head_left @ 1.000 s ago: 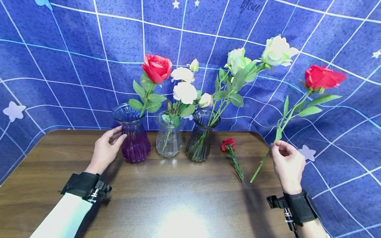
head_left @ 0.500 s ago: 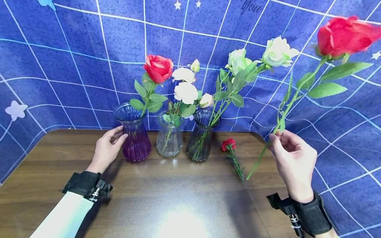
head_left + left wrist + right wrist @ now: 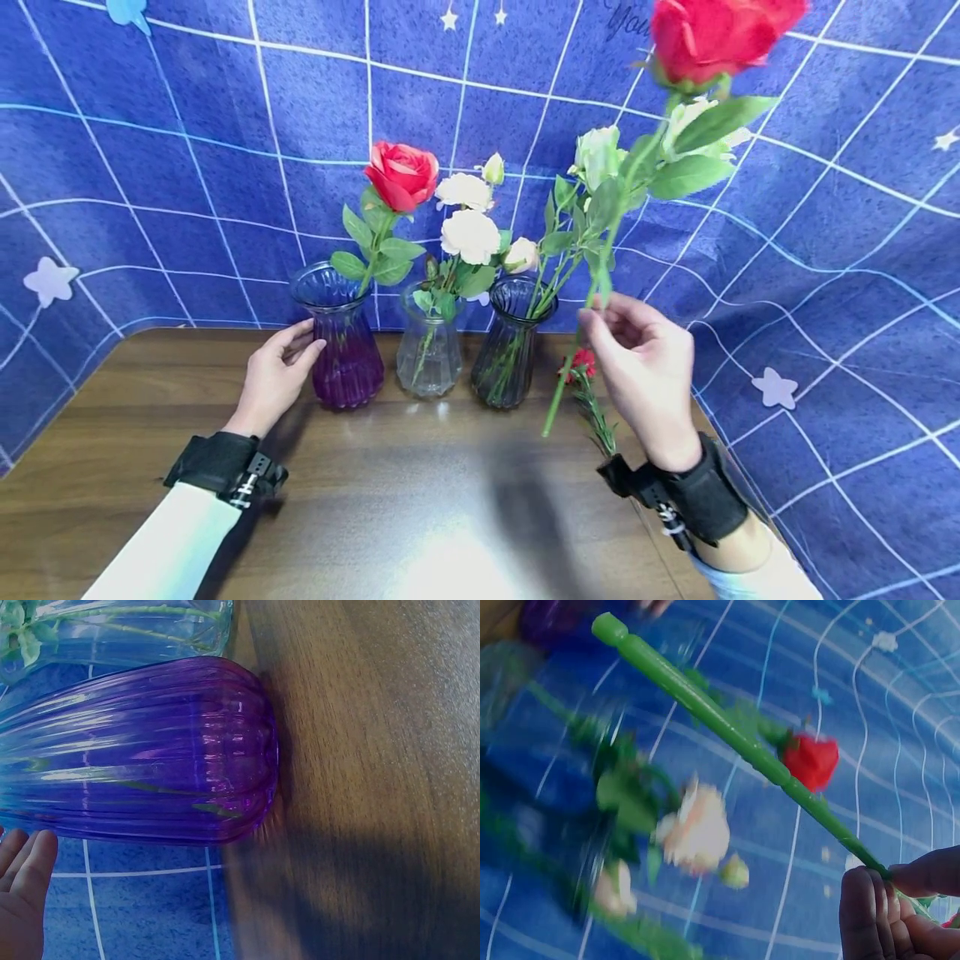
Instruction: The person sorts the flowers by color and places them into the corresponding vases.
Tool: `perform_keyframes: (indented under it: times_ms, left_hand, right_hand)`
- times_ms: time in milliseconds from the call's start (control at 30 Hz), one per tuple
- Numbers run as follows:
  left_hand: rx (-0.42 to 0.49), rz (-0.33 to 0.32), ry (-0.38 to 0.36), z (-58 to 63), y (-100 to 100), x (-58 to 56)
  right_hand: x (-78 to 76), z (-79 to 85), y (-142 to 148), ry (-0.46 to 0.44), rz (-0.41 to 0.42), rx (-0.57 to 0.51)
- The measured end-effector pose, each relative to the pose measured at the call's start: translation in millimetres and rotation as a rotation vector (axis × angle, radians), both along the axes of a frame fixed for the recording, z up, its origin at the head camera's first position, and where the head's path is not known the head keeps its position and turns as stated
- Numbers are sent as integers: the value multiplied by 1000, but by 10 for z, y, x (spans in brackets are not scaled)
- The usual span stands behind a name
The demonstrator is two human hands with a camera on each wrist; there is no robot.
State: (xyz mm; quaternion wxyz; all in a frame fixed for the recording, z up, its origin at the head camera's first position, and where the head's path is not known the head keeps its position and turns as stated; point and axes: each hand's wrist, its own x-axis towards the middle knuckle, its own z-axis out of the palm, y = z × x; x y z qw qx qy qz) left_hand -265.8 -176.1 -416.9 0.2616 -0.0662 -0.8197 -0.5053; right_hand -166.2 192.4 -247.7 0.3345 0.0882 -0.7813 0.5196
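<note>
In the head view my left hand (image 3: 279, 372) touches the left side of a purple-blue ribbed glass vase (image 3: 347, 358). Its fingertips lie straight along the glass in the left wrist view. One red rose (image 3: 402, 176) leans in that vase. Between thumb and fingers, my right hand (image 3: 647, 373) pinches the green stem of another red rose (image 3: 723, 37), raised above the table. The bloom is cut off by the top edge, and the bare stem end (image 3: 697, 697) points down and left in the head view, right of the dark vase.
A clear vase (image 3: 429, 358) with white flowers (image 3: 470, 236) and a dark grey vase (image 3: 504, 367) with pale green-white roses (image 3: 597, 157) stand beside the purple one. A red carnation (image 3: 592, 404) lies on the wooden table (image 3: 390, 492), partly behind the right hand. Blue cloth hangs behind.
My right hand has lifted the rose toward the camera and then carried it left, so its stem end now hangs near the dark vase. The left hand stays at the purple vase.
</note>
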Motion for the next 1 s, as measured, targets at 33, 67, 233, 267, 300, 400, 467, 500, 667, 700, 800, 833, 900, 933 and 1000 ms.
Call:
perform_keyframes:
  times_ms: [33, 67, 233, 267, 300, 400, 467, 500, 667, 700, 800, 833, 900, 933, 1000]
  left_hand:
    - [1, -2, 0, -2, 1, -1]
    - [3, -6, 0, -3, 1, -1]
    - [6, 1, 4, -2, -4, 8]
    - [5, 2, 3, -1, -6, 10]
    - [4, 3, 2, -1, -7, 11]
    - [4, -2, -3, -4, -9, 10]
    - [2, -4, -1, -9, -15, 5]
    - [3, -4, 2, -13, -19, 3]
    - [10, -6, 15, -32, -46, 5]
    - [12, -6, 15, -33, -48, 8]
    - [12, -2, 11, -36, -55, 4]
    - [12, 1, 8, -37, -55, 2]
    - [1, 5, 3, -41, -55, -6]
    - [-3, 5, 0, -43, -55, -10]
    - [-12, 6, -5, -43, -54, -9]
  right_hand:
    - [-21, -3, -66, -8, 33, -16]
    - [-40, -3, -132, -9, 60, -21]
    - [-141, 34, -441, -3, 195, -18]
    - [-164, 43, -498, 4, 209, -6]
    - [-189, 52, -553, 11, 221, 5]
    - [-263, 72, -712, 32, 248, 20]
    - [-315, 84, -813, 45, 261, 25]
    - [-338, 92, -861, 53, 267, 24]
    - [-415, 159, -1093, 85, 311, 15]
    - [-426, 175, -1137, 92, 314, 16]
    - [-471, 213, -1261, 120, 322, 18]
    - [-488, 220, -1300, 127, 320, 14]
    - [-524, 224, -1372, 139, 317, 3]
    - [-544, 223, -1405, 147, 319, -3]
    - [-585, 221, -1471, 158, 318, -12]
